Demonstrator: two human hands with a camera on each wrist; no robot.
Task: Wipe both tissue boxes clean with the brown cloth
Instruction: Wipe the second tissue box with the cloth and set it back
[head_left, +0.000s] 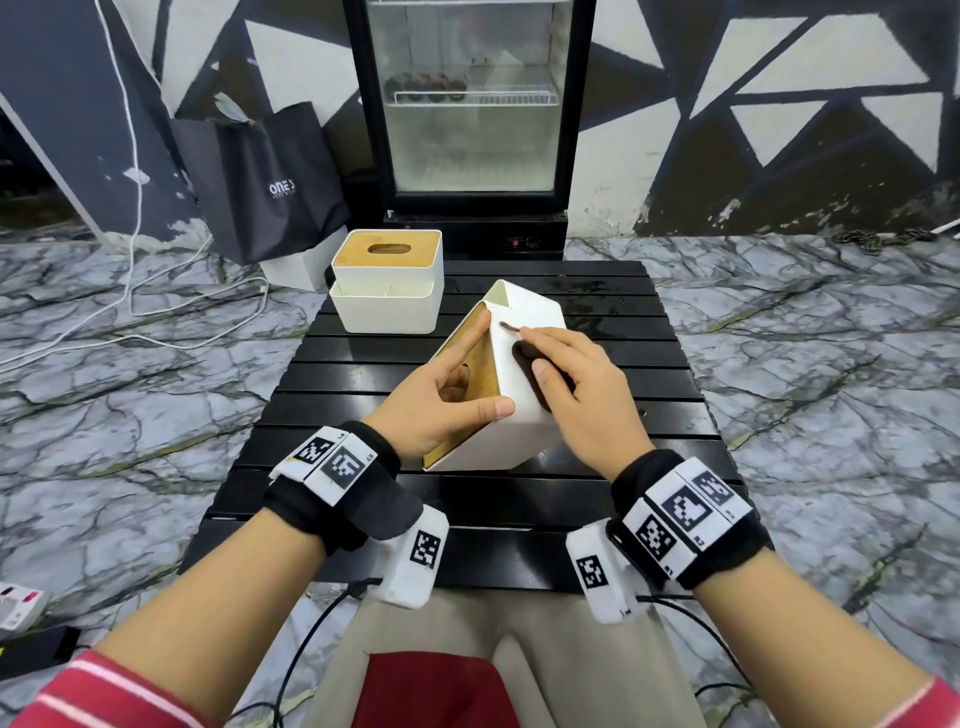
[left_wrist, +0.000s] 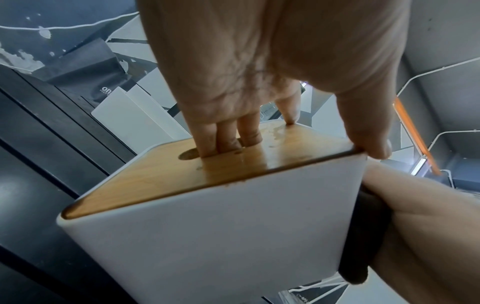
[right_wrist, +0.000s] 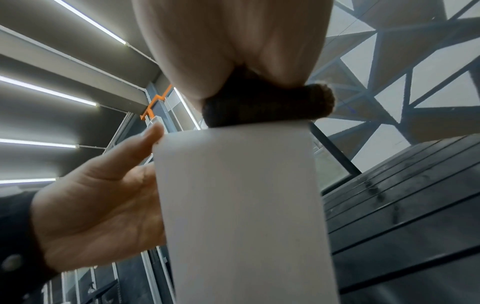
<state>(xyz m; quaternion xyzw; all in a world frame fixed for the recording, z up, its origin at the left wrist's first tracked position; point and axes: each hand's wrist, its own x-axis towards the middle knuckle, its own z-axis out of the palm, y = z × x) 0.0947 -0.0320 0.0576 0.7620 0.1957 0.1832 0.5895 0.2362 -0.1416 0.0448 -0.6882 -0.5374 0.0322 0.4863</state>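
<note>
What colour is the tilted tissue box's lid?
Golden-brown wood grain lid; box body white. Left wrist view.

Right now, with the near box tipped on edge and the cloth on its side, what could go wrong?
The tipped tissue box rests on one lower edge, steadied by the left hand with fingers in its wooden lid's slot; a hard push from the brown cloth under the right hand might slide it or loosen the lid.

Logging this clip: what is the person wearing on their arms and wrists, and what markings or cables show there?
Both hands are bare. The left wrist band and right wrist band are black fabric carrying white blocks printed with black square codes. A white camera unit with one such code hangs under the left wrist, another under the right, with thin black cables trailing toward the lap. Red sleeves with pale stripes show at the bottom corners.
</note>
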